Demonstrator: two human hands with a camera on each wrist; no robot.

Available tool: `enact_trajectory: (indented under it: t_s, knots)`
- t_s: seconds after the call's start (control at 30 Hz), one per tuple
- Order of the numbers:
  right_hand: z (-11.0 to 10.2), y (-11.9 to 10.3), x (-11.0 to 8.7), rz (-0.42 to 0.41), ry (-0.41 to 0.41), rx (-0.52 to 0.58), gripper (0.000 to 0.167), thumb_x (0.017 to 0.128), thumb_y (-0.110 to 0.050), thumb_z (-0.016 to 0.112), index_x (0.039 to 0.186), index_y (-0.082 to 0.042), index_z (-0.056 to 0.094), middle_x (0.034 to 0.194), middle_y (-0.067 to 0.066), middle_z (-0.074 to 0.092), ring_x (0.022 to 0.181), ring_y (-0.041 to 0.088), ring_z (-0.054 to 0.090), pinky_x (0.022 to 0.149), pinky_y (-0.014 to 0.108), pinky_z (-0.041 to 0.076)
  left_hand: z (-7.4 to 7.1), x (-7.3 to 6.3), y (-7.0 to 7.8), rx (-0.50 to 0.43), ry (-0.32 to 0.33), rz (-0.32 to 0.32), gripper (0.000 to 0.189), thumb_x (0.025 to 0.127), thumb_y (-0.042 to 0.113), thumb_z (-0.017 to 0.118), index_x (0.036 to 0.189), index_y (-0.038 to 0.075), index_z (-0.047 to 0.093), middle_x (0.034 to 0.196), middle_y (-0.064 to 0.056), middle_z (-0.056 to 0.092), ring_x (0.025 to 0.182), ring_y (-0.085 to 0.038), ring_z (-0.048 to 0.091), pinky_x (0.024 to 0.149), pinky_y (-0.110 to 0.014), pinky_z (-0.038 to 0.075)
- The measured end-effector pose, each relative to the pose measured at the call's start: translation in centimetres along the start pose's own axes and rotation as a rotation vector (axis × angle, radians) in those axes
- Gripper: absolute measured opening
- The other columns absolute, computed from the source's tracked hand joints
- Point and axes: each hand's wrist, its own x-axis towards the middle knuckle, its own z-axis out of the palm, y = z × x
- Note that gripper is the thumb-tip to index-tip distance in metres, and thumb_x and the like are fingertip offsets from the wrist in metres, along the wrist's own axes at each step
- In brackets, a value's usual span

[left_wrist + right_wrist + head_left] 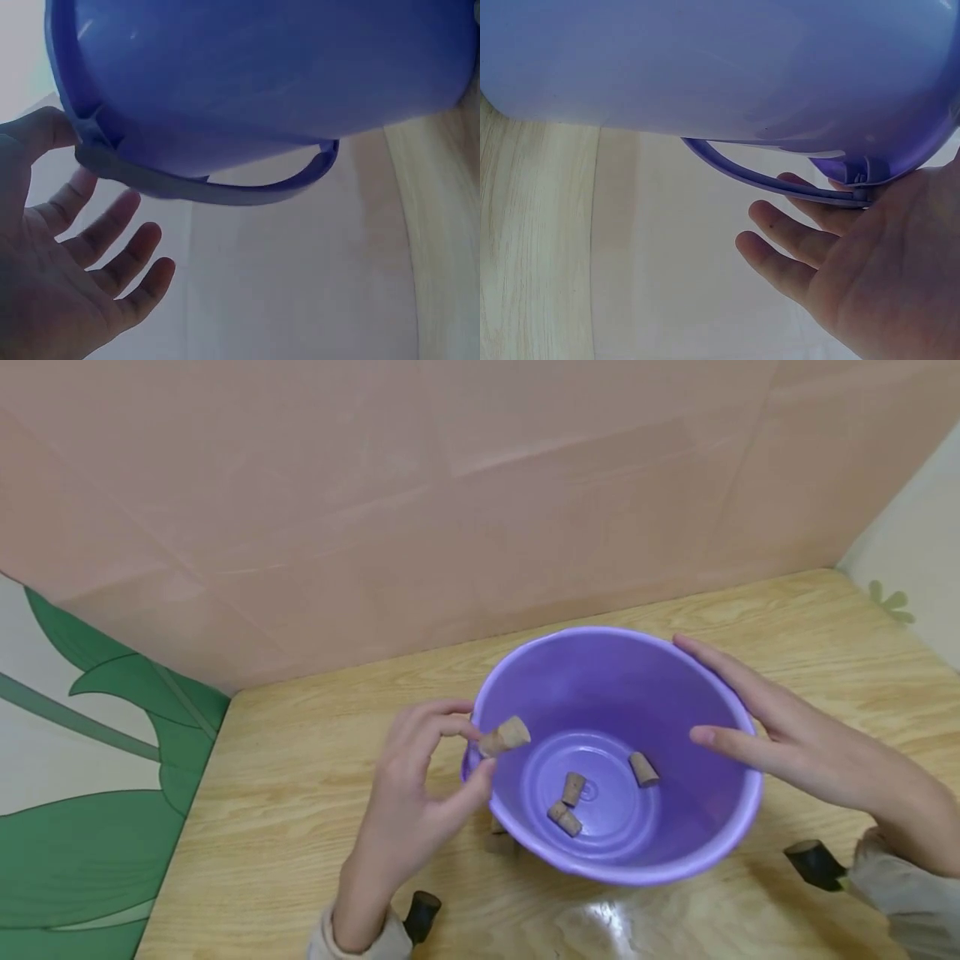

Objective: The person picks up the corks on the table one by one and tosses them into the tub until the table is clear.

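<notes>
A purple bucket (607,875) stands tilted on the wooden table, its mouth toward the head camera. Several corks (642,769) lie on its bottom. At the left rim, my left hand (408,793) pinches another cork (513,734) between thumb and fingers, over the mouth. My right hand (795,739) holds the right rim, thumb inside and the other fingers outside. The left wrist view shows the bucket's handle (247,195) beside the left fingers. In the right wrist view the handle (765,180) runs past the spread right fingers.
A pinkish sheet (420,527) rises behind the wooden table (300,777). To the left is a panel with green leaves (82,852), to the right a pale wall (911,543). A small brown piece (501,839) shows beside the bucket's lower left side.
</notes>
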Motion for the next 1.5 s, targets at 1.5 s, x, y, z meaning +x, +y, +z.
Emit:
enact_trajectory:
  t_s: [1.5]
  knots:
    - [0.1,0.3,0.1,-0.001,0.003,0.001,0.084,0.093,-0.007,0.062,0.159,-0.031,0.015,0.157,-0.007,0.033,0.13,0.0,0.041,0.094,0.002,0.032,2.7,-0.2,1.1,-0.221,-0.105,-0.265,0.015,0.084,0.015,0.075,0.097,0.015,0.067,0.138,-0.007,0.054,0.134,-0.019,0.043,0.101,-0.042,0.051]
